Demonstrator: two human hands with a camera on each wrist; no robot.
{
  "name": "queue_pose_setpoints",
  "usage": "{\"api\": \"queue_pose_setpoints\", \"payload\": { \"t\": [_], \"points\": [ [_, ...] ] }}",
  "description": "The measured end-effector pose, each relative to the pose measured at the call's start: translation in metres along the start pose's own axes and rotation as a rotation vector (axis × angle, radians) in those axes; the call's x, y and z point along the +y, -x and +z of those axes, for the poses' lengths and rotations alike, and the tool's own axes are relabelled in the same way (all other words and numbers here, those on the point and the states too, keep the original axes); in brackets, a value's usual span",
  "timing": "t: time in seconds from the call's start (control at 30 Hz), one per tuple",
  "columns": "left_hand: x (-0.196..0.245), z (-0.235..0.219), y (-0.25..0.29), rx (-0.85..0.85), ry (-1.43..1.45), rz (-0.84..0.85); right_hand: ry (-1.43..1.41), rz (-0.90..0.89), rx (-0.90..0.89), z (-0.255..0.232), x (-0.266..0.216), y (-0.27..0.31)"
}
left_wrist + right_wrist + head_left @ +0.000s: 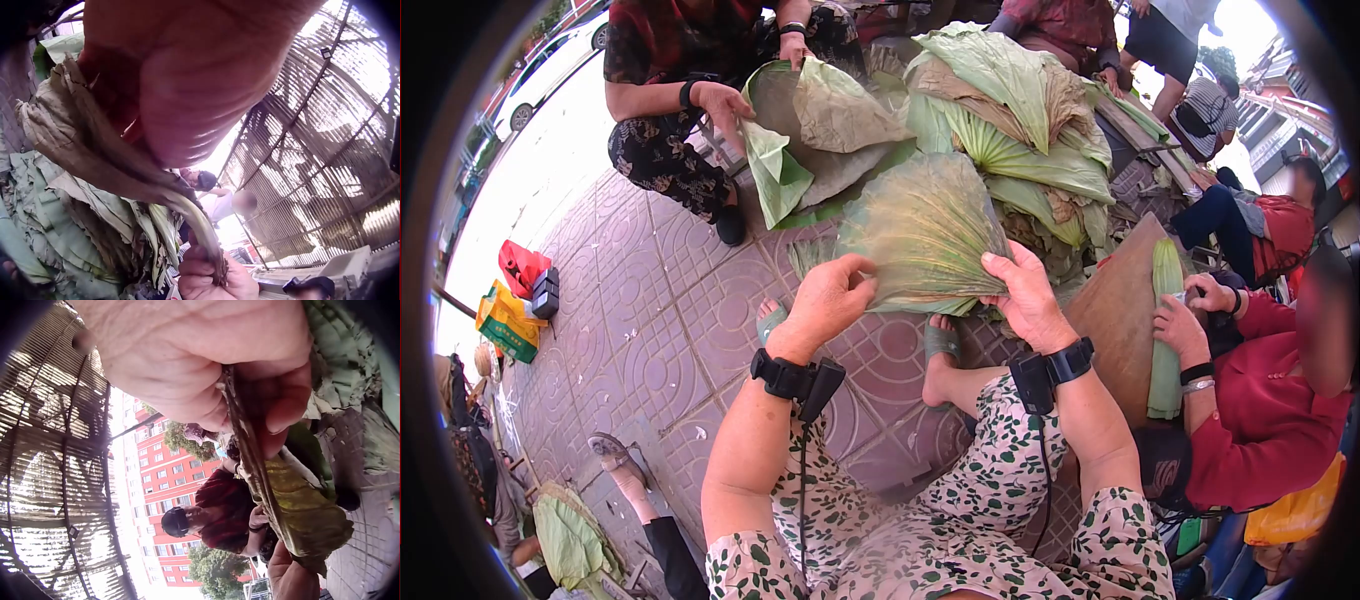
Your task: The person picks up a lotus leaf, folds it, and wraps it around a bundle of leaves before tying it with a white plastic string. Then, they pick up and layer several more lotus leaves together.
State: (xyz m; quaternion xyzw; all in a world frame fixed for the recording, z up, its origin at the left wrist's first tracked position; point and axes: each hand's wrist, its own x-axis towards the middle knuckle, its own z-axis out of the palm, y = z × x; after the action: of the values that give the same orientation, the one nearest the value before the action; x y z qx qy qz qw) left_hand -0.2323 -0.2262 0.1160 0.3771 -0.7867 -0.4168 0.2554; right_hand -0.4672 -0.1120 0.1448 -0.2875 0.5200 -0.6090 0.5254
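Observation:
A large folded lotus leaf [925,225], yellow-green with brown patches and fanned veins, is spread between the two hands over the paving. My right hand [1028,298] pinches its gathered, narrow end, thumb on top. At the opposite edge, my left hand [830,300] grips the leaf between thumb and curled fingers. The left wrist view shows the leaf's browned underside [94,140] running from the left hand [206,81] to the right. In the right wrist view, the right hand [200,356] holds the bunched brown edge, partly hiding it.
A tall pile of lotus leaves [1030,130] lies ahead. Across from me, a seated person handles an open leaf [840,110]. At right, a person in red holds a rolled leaf [1166,340] by a brown board [1115,310]. Bags [510,310] stand at left.

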Motion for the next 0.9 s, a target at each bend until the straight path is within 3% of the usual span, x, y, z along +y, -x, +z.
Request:
{"api": "queue_pose_setpoints", "payload": {
  "t": [0.53, 0.83, 0.9],
  "points": [
    [0.003, 0.000, 0.003, -0.030, -0.001, -0.008, 0.030, -0.034, -0.010, -0.001, -0.001, 0.002],
    [0.007, 0.001, 0.005, -0.134, -0.086, -0.013, 0.059, -0.035, -0.007, -0.001, -0.001, 0.001],
    [-0.002, 0.006, 0.004, -0.130, -0.134, 0.059, 0.034, -0.047, -0.008, 0.002, -0.002, 0.003]
  ]
}}
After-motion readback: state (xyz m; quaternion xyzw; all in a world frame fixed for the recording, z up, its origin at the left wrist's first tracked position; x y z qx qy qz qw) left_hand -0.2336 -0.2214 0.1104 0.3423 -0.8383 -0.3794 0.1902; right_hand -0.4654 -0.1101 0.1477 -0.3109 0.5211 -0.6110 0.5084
